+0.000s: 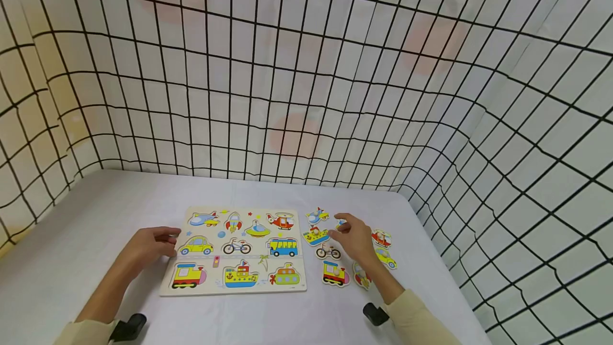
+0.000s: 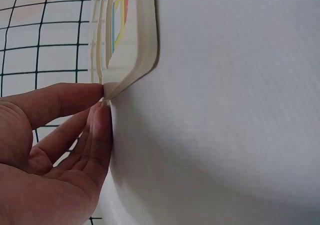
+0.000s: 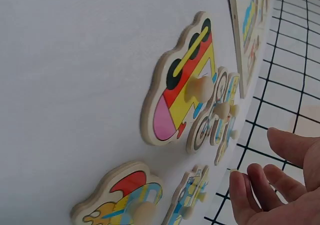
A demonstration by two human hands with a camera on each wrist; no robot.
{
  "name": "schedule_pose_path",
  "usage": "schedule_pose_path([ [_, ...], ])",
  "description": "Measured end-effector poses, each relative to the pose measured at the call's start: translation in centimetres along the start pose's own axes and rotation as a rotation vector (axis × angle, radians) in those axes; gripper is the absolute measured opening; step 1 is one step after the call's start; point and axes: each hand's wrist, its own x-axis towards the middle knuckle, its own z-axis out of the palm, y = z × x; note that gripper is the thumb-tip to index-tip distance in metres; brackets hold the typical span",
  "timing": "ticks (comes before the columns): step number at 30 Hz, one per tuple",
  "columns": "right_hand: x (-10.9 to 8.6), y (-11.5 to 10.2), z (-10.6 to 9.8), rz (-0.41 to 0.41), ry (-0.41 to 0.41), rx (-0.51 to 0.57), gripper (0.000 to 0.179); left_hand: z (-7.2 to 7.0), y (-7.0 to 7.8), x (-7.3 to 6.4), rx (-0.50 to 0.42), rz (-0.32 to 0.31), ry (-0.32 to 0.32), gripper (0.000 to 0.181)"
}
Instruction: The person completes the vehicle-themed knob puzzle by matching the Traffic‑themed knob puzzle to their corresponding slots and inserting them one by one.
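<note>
A wooden puzzle board printed with vehicle pictures lies flat on the table. At its left edge, my left hand pinches the rim between thumb and fingers, with the board's edge seen close in the left wrist view. To the right of the board, my right hand hovers over loose knobbed pieces, its thumb and fingers apart with nothing between them. Near it lie a ship piece, an airplane piece, a bicycle piece and a train piece. A blue piece is partly hidden behind the fingers.
Right of the right hand lie a helicopter piece and a car piece. A rocket piece sits beside the forearm. A white cloth covers the table. White sheeting with a black grid rises behind and at both sides.
</note>
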Motion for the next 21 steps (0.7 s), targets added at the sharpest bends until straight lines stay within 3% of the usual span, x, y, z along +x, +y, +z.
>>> schedule_pose_path([
  [9, 1.6, -0.5, 0.4, 0.044, 0.014, 0.058, 0.039, 0.0, -0.2, 0.0, -0.015, -0.013, 0.000, 0.068],
  [21, 4.1, -0.9, 1.7, 0.029, 0.025, 0.075, 0.034, -0.4, -0.4, 0.4, -0.005, -0.008, -0.023, 0.064],
])
